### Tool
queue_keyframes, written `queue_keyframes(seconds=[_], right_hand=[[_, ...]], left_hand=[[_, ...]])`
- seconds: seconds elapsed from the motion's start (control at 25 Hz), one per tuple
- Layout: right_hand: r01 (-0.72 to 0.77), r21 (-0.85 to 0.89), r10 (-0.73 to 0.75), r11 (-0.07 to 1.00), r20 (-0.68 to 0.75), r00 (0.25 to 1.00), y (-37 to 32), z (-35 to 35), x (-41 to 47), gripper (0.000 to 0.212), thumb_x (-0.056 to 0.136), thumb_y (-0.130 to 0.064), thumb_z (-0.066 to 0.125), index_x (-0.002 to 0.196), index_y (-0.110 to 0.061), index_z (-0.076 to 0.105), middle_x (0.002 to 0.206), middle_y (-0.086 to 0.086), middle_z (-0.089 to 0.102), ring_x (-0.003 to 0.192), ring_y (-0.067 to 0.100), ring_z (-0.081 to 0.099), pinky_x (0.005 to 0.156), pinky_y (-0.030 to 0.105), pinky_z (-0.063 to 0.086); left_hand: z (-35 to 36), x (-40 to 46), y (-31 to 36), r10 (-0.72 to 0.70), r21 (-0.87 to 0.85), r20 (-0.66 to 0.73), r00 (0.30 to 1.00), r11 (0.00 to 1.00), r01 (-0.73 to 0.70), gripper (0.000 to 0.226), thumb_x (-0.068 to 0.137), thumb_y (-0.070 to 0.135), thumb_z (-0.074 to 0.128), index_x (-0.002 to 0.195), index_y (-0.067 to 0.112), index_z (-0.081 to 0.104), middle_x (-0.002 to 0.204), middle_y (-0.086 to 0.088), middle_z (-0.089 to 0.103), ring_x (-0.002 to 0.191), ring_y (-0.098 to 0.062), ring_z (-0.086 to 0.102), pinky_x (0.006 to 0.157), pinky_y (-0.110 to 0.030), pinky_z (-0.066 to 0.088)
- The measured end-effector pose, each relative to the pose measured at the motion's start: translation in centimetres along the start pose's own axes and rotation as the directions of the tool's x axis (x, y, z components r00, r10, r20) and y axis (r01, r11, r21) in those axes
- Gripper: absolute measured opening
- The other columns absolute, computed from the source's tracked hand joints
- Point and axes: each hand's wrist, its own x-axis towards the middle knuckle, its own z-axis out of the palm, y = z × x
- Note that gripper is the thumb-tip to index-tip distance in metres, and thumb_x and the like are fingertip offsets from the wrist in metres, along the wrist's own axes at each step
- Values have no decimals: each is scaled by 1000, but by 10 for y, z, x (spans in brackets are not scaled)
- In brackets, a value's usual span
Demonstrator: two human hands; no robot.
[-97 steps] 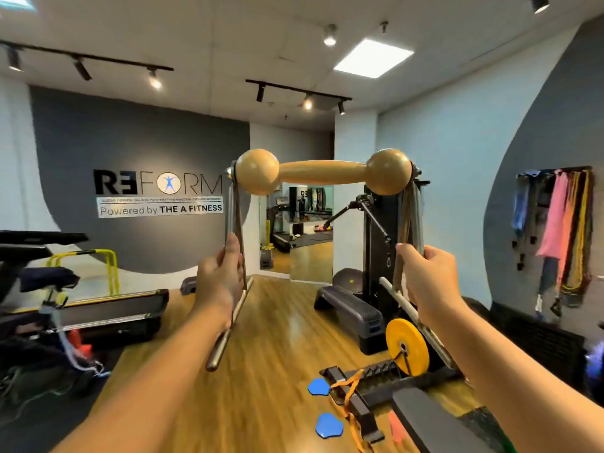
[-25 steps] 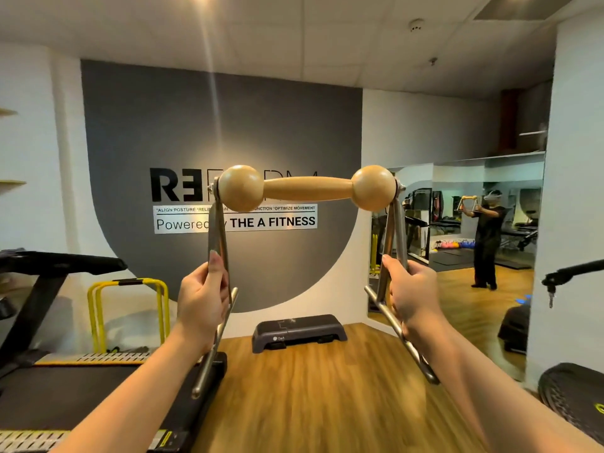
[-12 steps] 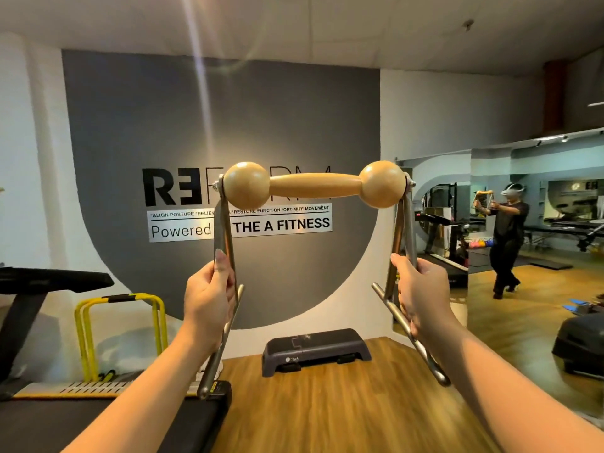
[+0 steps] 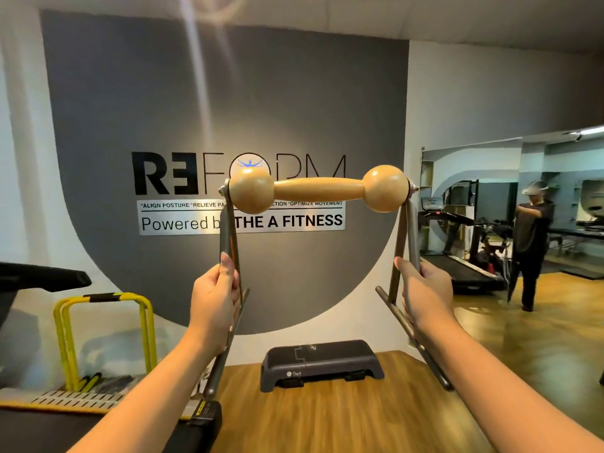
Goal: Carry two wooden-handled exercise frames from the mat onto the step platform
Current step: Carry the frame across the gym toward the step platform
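Note:
I hold an exercise frame [image 4: 318, 188] up in front of me: a wooden handle with a ball at each end, on grey metal legs. My left hand [image 4: 214, 295] grips the left legs and my right hand [image 4: 421, 289] grips the right legs. Whether this is one frame or two held together I cannot tell. The dark grey step platform [image 4: 322, 359] lies on the wooden floor against the wall, ahead and below the frame.
A treadmill [image 4: 98, 416] fills the lower left, with yellow hurdles [image 4: 104, 335] behind it. A wall mirror [image 4: 523, 217] on the right reflects a person and more machines. Wooden floor [image 4: 343, 420] runs between me and the platform.
The platform and the wall sign have grown larger and closer in view. The frame stays raised, both hands on its legs as before.

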Motion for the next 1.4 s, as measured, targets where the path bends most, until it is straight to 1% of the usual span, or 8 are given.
queue_keyframes(seconds=[0.2, 0.48, 0.6, 0.68, 0.84, 1.0, 1.24, 1.4], right_hand=[[6, 5, -6, 1000, -10, 1000, 52, 69, 95, 38, 98, -29, 66, 61, -23, 60, 40, -14, 49, 35, 0, 44, 48, 28, 37], [9, -11, -9, 1000, -7, 1000, 128, 166, 217, 47, 98, -33, 66, 52, -27, 59, 39, -10, 43, 34, 4, 40, 44, 27, 35], [0, -20, 0, 1000, -12, 1000, 173, 201, 269, 41, 99, -34, 66, 62, -17, 55, 40, -10, 43, 34, 2, 40, 39, 26, 36], [4, -24, -5, 1000, -7, 1000, 204, 221, 302, 40, 99, -33, 64, 66, -14, 55, 40, -10, 45, 36, 3, 45, 36, 18, 36], [9, -19, -8, 1000, 26, 1000, 258, 255, 370, 39, 99, -30, 63, 65, -10, 57, 42, -8, 44, 49, 16, 48, 41, 26, 38], [5, -29, -3, 1000, 50, 999, 305, 296, 467, 40, 98, -28, 64, 63, -11, 55, 41, -11, 42, 45, 5, 43, 41, 21, 37], [-42, 35, 38, 998, 95, 995, 377, 357, 571, 49, 97, -31, 66, 54, -24, 42, 44, -15, 33, 50, 11, 33, 54, 34, 32], [-37, 48, 32, 998, 107, 994, 433, 407, 630, 57, 95, -30, 66, 42, -31, 46, 44, -14, 33, 43, 5, 34, 54, 32, 33]], left_hand=[[30, 104, -77, -13, 9, 16, 1000, 1000, 13, 62, 101, 65, 38, 71, 12, 45, 57, -3, 37, 46, -15, 32, 43, -29, 28], [66, 241, -180, -35, -25, 10, 999, 999, 35, 60, 99, 67, 43, 68, 15, 44, 55, -3, 37, 43, -16, 31, 39, -27, 26], [84, 283, -233, -34, -31, 27, 999, 999, 35, 61, 98, 65, 47, 71, 10, 49, 54, -4, 39, 41, -16, 34, 40, -26, 29], [98, 308, -264, -22, -25, 22, 1000, 999, 23, 64, 99, 64, 45, 73, 5, 50, 54, -5, 38, 41, -16, 34, 40, -26, 28], [134, 363, -321, -21, 0, 9, 1000, 1000, 21, 60, 96, 58, 49, 77, 1, 52, 54, -5, 42, 40, -13, 38, 40, -22, 32], [184, 434, -386, -45, 35, -46, 998, 998, 47, 62, 89, 59, 56, 83, -3, 55, 53, -2, 47, 39, -10, 44, 39, -23, 36], [226, 524, -471, -60, 46, -70, 996, 997, 63, 58, 86, 63, 59, 76, 5, 53, 51, 0, 46, 39, -11, 42, 38, -23, 35], [240, 589, -538, -57, 24, -58, 997, 998, 58, 58, 86, 66, 61, 71, 11, 50, 49, -1, 42, 38, -12, 38, 37, -24, 31]])
